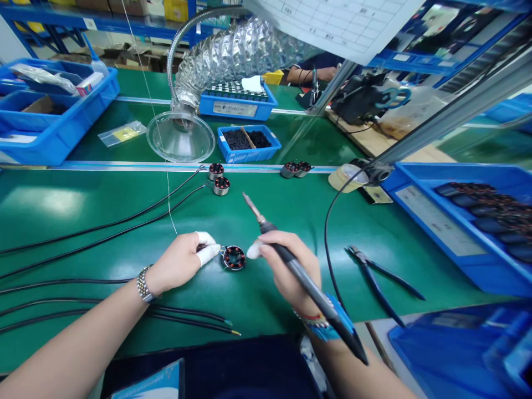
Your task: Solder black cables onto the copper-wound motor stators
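On green bench matting (270, 210), a round black motor stator (234, 257) lies just beside the pinched-shut left hand (178, 263); the right hand (286, 271) grips a black soldering iron (320, 299)

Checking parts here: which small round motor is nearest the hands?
The motor between the left hand and right hand; the other motors sit far back by the pale strip.

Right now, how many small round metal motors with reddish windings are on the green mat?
5. One motor lies between the left hand and right hand; two sit by the black cables; two more sit further right. Others may be hidden.
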`<state>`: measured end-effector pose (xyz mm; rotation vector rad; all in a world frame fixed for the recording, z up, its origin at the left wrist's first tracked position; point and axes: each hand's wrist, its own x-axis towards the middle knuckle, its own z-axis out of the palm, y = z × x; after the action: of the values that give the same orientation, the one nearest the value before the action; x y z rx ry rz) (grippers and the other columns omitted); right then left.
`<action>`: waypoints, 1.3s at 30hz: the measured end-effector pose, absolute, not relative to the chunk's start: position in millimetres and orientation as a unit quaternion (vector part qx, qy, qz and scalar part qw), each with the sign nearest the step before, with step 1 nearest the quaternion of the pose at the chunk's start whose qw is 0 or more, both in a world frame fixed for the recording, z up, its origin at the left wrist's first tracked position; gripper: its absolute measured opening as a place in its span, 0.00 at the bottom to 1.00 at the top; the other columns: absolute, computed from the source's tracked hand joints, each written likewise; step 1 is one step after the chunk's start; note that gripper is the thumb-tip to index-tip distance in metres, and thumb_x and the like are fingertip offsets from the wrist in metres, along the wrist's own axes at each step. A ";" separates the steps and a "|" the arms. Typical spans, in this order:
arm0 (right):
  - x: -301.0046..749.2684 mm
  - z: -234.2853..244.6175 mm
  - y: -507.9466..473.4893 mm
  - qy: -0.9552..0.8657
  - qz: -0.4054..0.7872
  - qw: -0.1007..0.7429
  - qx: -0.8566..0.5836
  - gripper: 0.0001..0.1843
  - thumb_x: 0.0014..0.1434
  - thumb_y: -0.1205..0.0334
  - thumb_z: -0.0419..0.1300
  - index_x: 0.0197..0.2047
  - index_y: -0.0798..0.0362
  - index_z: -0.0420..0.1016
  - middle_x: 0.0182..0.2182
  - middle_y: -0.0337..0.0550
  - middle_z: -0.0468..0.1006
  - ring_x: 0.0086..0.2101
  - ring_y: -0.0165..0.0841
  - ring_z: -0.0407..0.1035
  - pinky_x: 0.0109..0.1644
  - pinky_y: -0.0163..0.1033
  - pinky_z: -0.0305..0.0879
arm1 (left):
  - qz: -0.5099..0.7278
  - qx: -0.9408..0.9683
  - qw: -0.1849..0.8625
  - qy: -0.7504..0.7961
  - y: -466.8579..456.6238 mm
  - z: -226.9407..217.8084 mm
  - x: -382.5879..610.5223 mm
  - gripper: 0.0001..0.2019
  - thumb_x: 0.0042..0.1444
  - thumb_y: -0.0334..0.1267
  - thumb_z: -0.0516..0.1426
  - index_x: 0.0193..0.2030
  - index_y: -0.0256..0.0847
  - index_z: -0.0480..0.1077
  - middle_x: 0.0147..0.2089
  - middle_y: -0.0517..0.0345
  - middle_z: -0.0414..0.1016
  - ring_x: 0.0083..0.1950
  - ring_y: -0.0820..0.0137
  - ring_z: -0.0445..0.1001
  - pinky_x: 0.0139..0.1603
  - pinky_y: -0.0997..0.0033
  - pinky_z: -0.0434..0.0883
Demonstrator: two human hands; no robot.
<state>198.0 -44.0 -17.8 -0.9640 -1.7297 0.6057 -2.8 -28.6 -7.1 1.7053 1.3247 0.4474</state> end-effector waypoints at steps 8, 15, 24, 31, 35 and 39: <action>170.7 -31.6 -36.3 -0.786 0.245 0.428 -0.374 0.16 0.53 0.73 0.57 0.45 0.51 0.64 0.32 0.38 0.72 0.32 0.27 0.68 0.39 0.31 0.66 | 0.189 0.668 0.495 0.523 -30.9 -11.0 -5.1 0.13 0.54 0.46 0.49 0.32 0.39 0.68 0.32 0.60 0.71 0.34 0.69 0.67 0.35 0.72 0.62; 168.6 -23.5 -39.1 -0.830 0.173 0.407 -0.339 0.15 0.55 0.74 0.52 0.45 0.52 0.63 0.31 0.41 0.70 0.31 0.30 0.63 0.36 0.36 0.64 | 0.195 0.663 0.506 0.516 -30.8 -7.7 -5.9 0.15 0.53 0.49 0.51 0.31 0.38 0.69 0.31 0.61 0.71 0.32 0.70 0.67 0.34 0.73 0.62; 169.4 -24.5 -45.4 -0.808 0.218 0.413 -0.360 0.17 0.52 0.74 0.52 0.45 0.51 0.62 0.29 0.39 0.69 0.29 0.28 0.65 0.35 0.34 0.65 | 0.167 0.669 0.501 0.523 -31.0 -0.3 -10.0 0.13 0.53 0.46 0.52 0.31 0.39 0.70 0.19 0.66 0.63 0.21 0.76 0.59 0.25 0.76 0.58; 168.1 -27.7 -46.3 -0.804 0.225 0.410 -0.366 0.20 0.52 0.72 0.55 0.48 0.51 0.61 0.31 0.39 0.69 0.30 0.28 0.66 0.38 0.34 0.66 | 0.175 0.689 0.467 0.525 -32.2 -1.7 -8.5 0.16 0.54 0.49 0.50 0.28 0.39 0.69 0.20 0.66 0.63 0.22 0.76 0.58 0.26 0.76 0.57; 165.4 -30.6 -47.0 -0.804 0.218 0.412 -0.369 0.18 0.53 0.73 0.54 0.48 0.51 0.62 0.31 0.39 0.70 0.31 0.28 0.67 0.38 0.34 0.67 | 0.177 0.692 0.463 0.524 -31.9 -5.5 -6.8 0.16 0.54 0.49 0.50 0.28 0.38 0.69 0.24 0.63 0.66 0.26 0.75 0.60 0.27 0.76 0.57; 163.8 -31.7 -47.2 -0.809 0.201 0.411 -0.369 0.17 0.55 0.73 0.53 0.48 0.52 0.62 0.32 0.40 0.71 0.31 0.29 0.67 0.38 0.34 0.66 | 0.177 0.689 0.465 0.527 -31.6 -7.4 -7.1 0.17 0.53 0.50 0.50 0.27 0.38 0.68 0.24 0.63 0.65 0.27 0.74 0.60 0.27 0.75 0.57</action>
<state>163.8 -47.2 -31.7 -0.9284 -2.0360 0.5059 -7.1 -31.6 -7.4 1.6913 1.2939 0.4355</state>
